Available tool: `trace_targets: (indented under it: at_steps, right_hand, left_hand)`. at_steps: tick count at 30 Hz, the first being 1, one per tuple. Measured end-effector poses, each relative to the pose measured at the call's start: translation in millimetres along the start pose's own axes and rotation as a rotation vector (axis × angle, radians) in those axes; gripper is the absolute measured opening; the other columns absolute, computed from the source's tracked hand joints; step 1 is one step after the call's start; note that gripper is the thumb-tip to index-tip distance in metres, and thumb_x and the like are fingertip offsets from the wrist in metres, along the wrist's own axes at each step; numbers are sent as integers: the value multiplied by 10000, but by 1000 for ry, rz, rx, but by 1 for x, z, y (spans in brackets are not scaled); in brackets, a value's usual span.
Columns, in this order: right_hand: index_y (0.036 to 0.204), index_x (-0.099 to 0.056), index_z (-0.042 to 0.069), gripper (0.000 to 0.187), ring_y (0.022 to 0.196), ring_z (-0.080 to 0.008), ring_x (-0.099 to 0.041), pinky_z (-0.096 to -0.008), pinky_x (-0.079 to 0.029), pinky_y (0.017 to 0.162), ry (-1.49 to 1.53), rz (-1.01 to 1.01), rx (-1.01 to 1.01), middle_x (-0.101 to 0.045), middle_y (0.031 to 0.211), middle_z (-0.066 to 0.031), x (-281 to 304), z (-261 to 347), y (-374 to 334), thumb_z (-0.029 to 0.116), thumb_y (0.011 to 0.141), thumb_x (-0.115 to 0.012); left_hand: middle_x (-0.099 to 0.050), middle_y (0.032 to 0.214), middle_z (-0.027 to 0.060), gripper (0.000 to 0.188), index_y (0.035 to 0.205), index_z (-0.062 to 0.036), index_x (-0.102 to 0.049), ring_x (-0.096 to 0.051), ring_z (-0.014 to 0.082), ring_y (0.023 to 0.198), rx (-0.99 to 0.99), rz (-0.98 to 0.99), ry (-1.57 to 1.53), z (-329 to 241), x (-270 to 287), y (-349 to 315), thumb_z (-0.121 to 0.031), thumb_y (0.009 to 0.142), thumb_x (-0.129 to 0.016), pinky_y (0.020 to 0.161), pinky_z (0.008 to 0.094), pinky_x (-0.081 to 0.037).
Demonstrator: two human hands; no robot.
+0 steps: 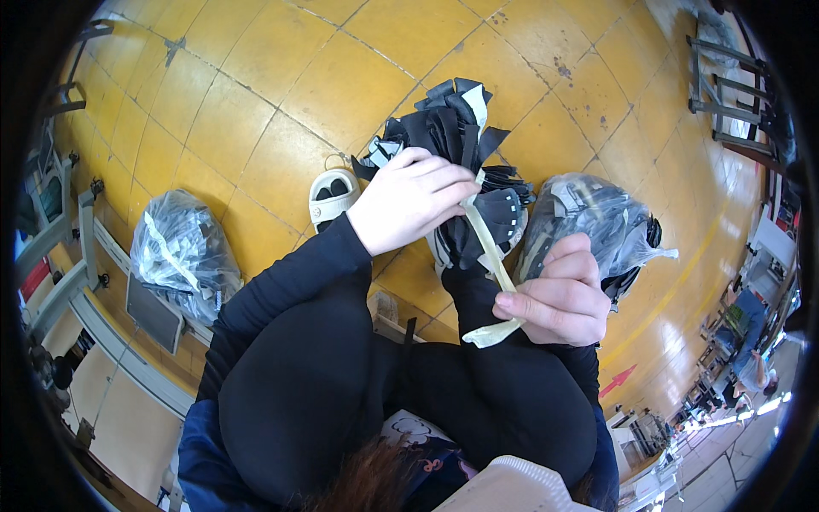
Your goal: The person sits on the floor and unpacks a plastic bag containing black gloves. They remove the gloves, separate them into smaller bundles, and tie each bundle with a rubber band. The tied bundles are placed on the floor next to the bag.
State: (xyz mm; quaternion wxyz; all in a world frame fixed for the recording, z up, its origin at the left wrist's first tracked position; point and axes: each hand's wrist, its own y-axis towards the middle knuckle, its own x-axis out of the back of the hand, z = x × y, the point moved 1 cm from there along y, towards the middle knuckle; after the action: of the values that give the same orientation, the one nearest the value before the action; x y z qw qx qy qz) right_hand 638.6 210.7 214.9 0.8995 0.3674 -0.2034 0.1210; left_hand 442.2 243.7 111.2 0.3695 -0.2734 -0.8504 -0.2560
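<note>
A: Where is the bundle to be found, and by what might it be upset?

B: The bundle of dark pieces (pixel 426 132) is seen ahead of the person's lap, over the tiled floor (pixel 358 77), with the pale yellow strip (pixel 488 243) reaching from it toward the body. Its pieces are splayed at several angles; should pressure from above be eased, loose ones could be shed, it is judged.

A: Is the strip itself at risk?

B: It is thin and appears lightly twisted. If it were pulled hard, tearing might be caused, or the strip might be drawn out through the fingers. Snagging is also thought possible, since a filled clear bag (pixel 580 213) is placed just beside the bundle.

A: How are the hands posed?

B: The left hand (pixel 414 200) is laid across the bundle, back uppermost, its fingers close together and pointed rightward, the tips at the strip. Whether anything is gripped beneath cannot be told. The corresponding forearm, in a black sleeve (pixel 294 269), is angled forward and inward. The right hand (pixel 561 294) is set nearer the body, its fingers curled and the strip pinched against the thumb; a short free end is left hanging beyond the pinch.
</note>
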Motion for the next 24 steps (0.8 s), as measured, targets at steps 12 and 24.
trace_targets:
  at_steps: [12, 24]
  right_hand:
    - [939, -734, 2, 98, 779, -118, -593, -247, -462, 715, 125, -413, -997, -682, 837, -48, -20, -61, -46, -2, 849, -693]
    - [963, -719, -29, 109, 800, -80, -578, -214, -444, 756, 340, -558, -1098, -674, 876, -32, -10, -73, -53, 54, 897, -692]
  left_hand:
    - [-536, 1357, -49, 442, 1249, -252, -632, -495, 193, 1213, 121, 247, 183, 73, -69, -59, -181, 815, -679, 1057, 390, -368]
    - [-518, 1391, -49, 520, 1278, -158, -549, -474, 201, 1241, 198, 221, 1, 78, -77, -68, -138, 787, -718, 1089, 411, -328]
